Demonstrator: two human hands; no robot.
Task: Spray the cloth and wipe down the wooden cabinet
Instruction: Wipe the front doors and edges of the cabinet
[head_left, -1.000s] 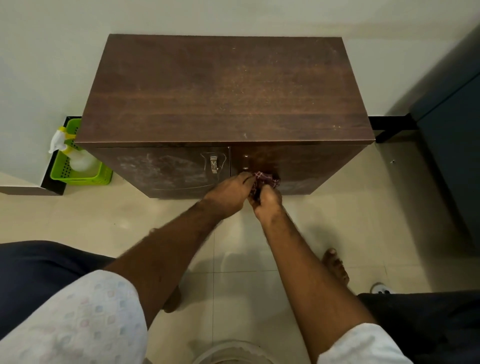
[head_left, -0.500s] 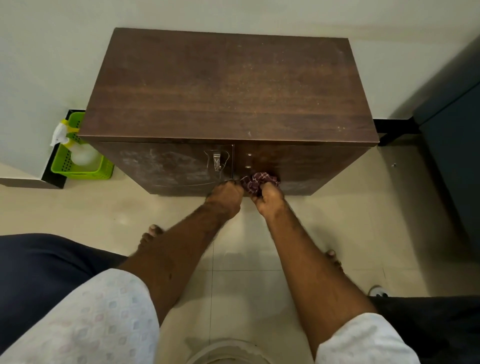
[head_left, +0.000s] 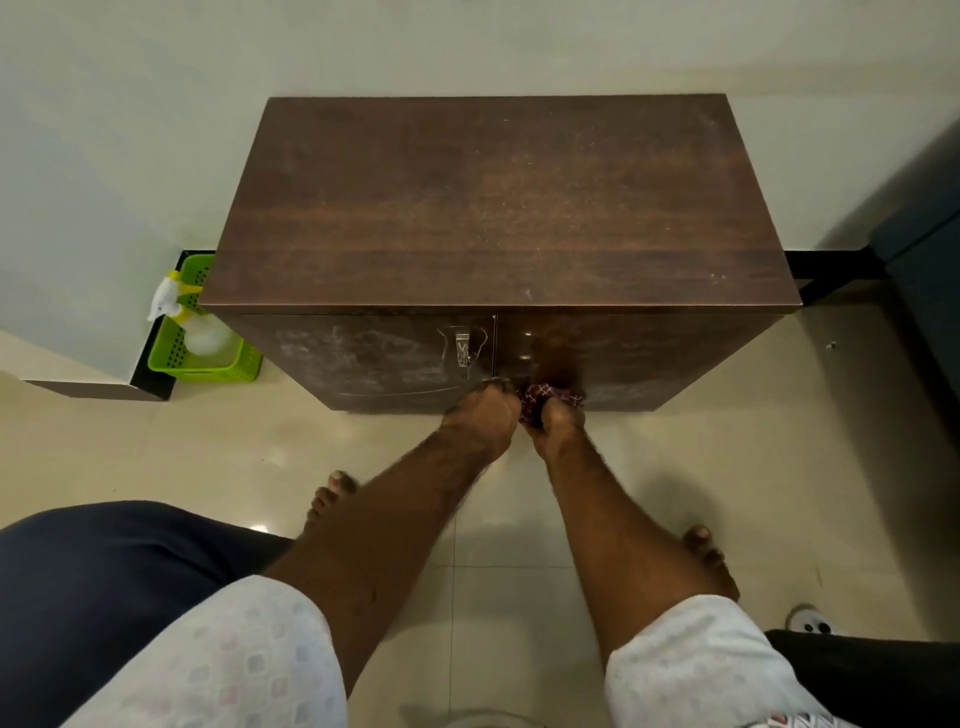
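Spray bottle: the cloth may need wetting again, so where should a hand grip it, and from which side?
Probably grip the spray bottle at its neck, below the white trigger head, coming from above and the left: its body sits inside the green basket, and the cabinet top crowds its right.

The dark red patterned cloth (head_left: 550, 399) is bunched low against the front of the dark wooden cabinet (head_left: 498, 208), just right of the door seam, pale streaks showing on the doors, and the spray bottle (head_left: 200, 335) stands at the cabinet's left.
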